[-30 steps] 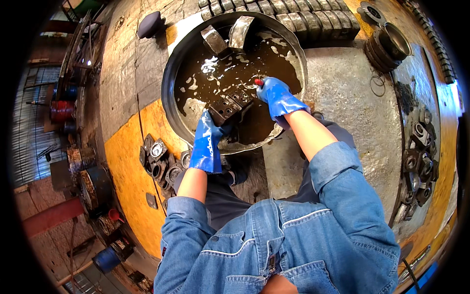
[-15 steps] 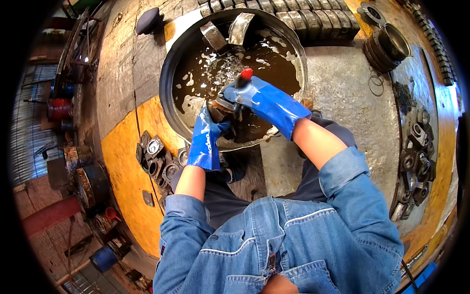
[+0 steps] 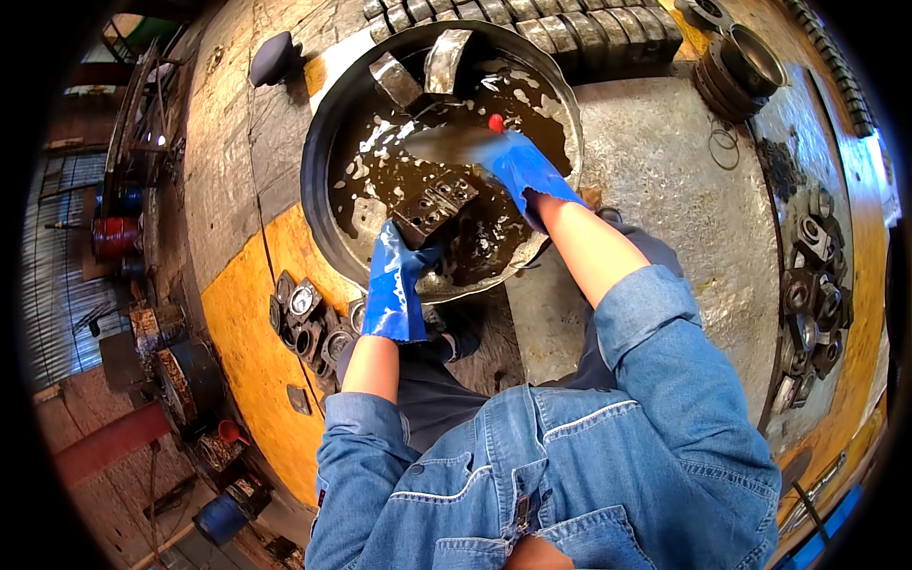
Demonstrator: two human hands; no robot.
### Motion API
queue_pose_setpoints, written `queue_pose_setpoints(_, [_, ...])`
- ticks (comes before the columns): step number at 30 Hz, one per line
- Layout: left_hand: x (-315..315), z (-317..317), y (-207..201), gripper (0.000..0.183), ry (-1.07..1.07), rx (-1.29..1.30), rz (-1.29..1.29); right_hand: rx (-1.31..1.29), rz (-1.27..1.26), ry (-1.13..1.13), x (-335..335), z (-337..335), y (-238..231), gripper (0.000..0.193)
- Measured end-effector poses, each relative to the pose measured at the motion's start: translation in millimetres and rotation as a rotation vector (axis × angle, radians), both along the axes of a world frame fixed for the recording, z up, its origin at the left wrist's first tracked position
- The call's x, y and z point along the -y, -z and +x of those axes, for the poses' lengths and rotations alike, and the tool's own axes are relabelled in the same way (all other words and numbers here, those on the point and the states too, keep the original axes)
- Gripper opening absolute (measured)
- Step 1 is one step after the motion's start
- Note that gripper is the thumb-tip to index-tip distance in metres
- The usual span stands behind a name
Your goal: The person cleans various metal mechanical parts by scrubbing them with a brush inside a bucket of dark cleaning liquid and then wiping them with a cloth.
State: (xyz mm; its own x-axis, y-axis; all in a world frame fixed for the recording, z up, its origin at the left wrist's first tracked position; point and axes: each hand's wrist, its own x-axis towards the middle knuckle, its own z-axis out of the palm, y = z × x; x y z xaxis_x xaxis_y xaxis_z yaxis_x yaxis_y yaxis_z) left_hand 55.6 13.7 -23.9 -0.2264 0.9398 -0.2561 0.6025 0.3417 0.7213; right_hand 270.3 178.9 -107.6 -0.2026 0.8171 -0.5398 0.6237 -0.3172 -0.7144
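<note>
My left hand [image 3: 395, 285], in a blue rubber glove, grips the near-left end of a dark metal block [image 3: 439, 203]. The block's holed, wet face is turned up, above the murky liquid in a round metal basin [image 3: 317, 180]. My right hand [image 3: 532, 176], gloved likewise, is closed around a red-handled brush [image 3: 496, 123]. Motion smears the brush's head, and the fingers are blurred too. It is apart from the block, on its far side. Two more curved metal blocks, one on the left [image 3: 396, 82] and one on the right [image 3: 446, 61], lean at the basin's far side.
Rows of dark metal blocks [image 3: 608, 36] line the floor behind the basin. Stacked metal rings [image 3: 731, 84] stand at the far right, with thin wire rings [image 3: 724, 149] nearby. Small metal parts lie in a left heap [image 3: 306, 318] and a right heap [image 3: 806, 294].
My right hand has moved the brush off the block, away from me and to the right. The block now shows its holed face upward; my left hand still holds it.
</note>
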Motion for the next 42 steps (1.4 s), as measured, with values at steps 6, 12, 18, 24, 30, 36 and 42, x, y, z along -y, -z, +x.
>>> queue_pose_setpoints(6, [0.8, -16.1, 25.7, 0.073, -0.011, -0.079, -0.066, -0.355, 0.157, 0.074, 20.8, -43.5, -35.9, 0.04])
queue_pose_setpoints(12, [7.7, -26.9, 41.7, 0.072, -0.026, -0.026, -0.081, -0.309, 0.057, -0.043, 40.7, -44.1, -125.6, 0.037])
queue_pose_setpoints(18, [3.0, -27.3, 40.6, 0.068, 0.015, -0.002, 0.018, -0.168, 0.019, -0.122, 30.6, -38.4, -116.4, 0.037])
queue_pose_setpoints(24, [3.1, -2.1, 8.6, 0.07, -0.052, -0.05, -0.04, -0.081, 0.077, -0.314, 35.6, -14.2, -130.4, 0.035])
queue_pose_setpoints(30, [1.9, 1.9, 2.3, 0.072, -0.075, 0.073, -0.048, 0.136, 0.042, -0.393, 12.2, 26.3, -116.4, 0.04])
queue_pose_setpoints(36, [-6.7, -5.8, 21.9, 0.078, -0.08, 0.243, -0.036, 0.164, -0.009, -0.205, 4.7, 23.8, -48.2, 0.039])
queue_pose_setpoints(42, [0.8, -15.0, 26.1, 0.091, -0.09, 0.116, -0.055, -0.579, -0.068, 0.145, 22.7, -3.8, -100.4, 0.041])
